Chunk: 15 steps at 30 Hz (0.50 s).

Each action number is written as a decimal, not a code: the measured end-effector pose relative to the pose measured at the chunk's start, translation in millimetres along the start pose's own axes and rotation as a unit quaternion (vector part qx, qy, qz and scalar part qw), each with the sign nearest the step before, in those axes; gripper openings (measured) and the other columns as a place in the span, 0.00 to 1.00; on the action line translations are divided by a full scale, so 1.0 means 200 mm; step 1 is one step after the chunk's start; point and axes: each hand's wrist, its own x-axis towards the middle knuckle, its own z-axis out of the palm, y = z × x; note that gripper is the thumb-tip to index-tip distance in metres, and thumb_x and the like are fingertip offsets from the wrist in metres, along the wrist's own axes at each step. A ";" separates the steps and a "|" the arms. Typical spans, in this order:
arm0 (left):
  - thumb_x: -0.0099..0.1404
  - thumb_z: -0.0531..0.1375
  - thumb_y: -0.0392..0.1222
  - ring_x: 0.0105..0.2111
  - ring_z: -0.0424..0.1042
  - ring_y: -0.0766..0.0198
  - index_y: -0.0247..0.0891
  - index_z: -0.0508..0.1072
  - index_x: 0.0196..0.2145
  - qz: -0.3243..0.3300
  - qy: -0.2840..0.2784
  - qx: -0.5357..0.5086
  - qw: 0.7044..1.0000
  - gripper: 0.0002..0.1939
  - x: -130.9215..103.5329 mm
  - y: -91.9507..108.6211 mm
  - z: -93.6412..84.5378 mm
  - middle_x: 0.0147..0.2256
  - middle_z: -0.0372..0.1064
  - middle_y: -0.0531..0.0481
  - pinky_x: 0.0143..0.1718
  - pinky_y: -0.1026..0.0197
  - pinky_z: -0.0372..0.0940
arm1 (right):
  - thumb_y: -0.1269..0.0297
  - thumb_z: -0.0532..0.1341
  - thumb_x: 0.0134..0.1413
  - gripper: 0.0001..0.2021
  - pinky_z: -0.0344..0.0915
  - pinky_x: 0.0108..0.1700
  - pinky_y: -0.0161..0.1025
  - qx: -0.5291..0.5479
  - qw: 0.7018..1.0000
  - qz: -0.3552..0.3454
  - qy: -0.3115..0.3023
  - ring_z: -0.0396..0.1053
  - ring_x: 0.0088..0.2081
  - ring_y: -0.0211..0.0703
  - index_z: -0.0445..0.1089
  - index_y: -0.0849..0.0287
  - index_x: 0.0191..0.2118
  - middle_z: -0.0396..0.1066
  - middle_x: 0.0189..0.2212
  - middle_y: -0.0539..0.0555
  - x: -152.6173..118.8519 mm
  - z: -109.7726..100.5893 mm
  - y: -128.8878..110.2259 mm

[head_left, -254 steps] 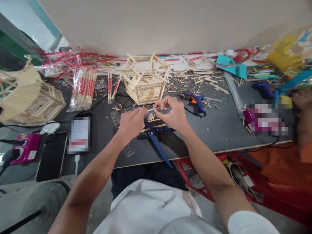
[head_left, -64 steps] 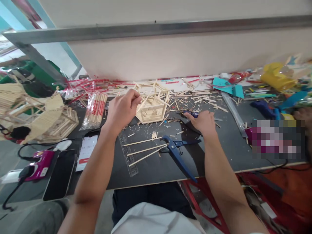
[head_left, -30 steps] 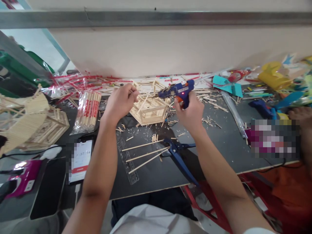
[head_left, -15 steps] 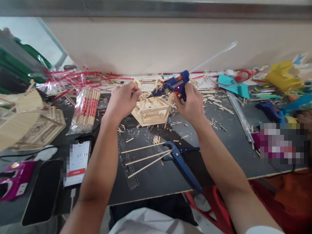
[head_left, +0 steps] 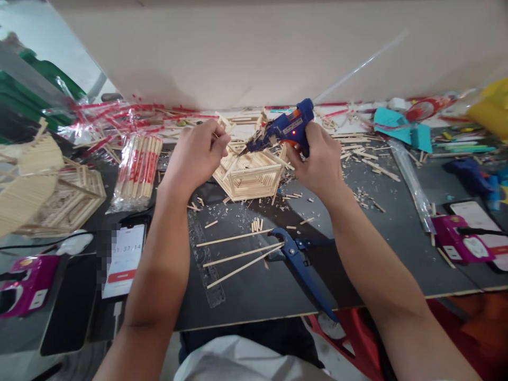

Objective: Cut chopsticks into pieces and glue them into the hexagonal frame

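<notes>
Blue was the glue gun (head_left: 282,129) which the right hand (head_left: 322,160) grasped, its nozzle (head_left: 243,151) at the wooden frame (head_left: 254,182) on the dark table (head_left: 254,299). The left hand (head_left: 196,151) had its fingers bent together by the frame's left; whether they pinched something, I could not tell. Gluing seemed the step in hand; the next move, I judged, called for a steady nozzle.

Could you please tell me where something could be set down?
Dark tabletop is mostly bare between the right forearm and magenta power strip, and between slender wooden sticks and its front edge. Wood scraps crowd around the pale wooden frame.
</notes>
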 end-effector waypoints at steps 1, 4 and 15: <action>0.69 0.55 0.43 0.34 0.73 0.59 0.40 0.71 0.36 0.003 0.001 0.003 1.000 0.07 0.00 0.00 0.00 0.30 0.75 0.52 0.43 0.56 0.65 | 0.58 0.55 0.65 0.10 0.70 0.42 0.50 0.001 1.000 0.000 0.001 0.71 0.40 0.52 0.63 0.54 0.49 0.70 0.39 0.59 0.00 0.00 0.00; 0.69 0.55 0.43 0.33 0.73 0.60 0.40 0.71 0.35 0.008 0.005 0.008 1.000 0.07 0.00 0.01 0.00 0.29 0.75 0.52 0.42 0.56 0.65 | 0.59 0.55 0.65 0.10 0.69 0.43 0.51 0.008 1.000 0.002 0.000 0.71 0.41 0.52 0.63 0.54 0.48 0.70 0.38 0.58 0.00 0.00 -0.01; 0.69 0.56 0.44 0.35 0.72 0.59 0.41 0.74 0.37 0.035 0.015 0.012 0.999 0.08 -0.01 0.04 -0.02 0.31 0.75 0.50 0.42 0.57 0.65 | 0.56 0.55 0.64 0.11 0.69 0.42 0.51 -0.022 0.999 0.033 0.033 0.71 0.40 0.54 0.64 0.55 0.48 0.71 0.37 0.60 0.01 -0.01 0.00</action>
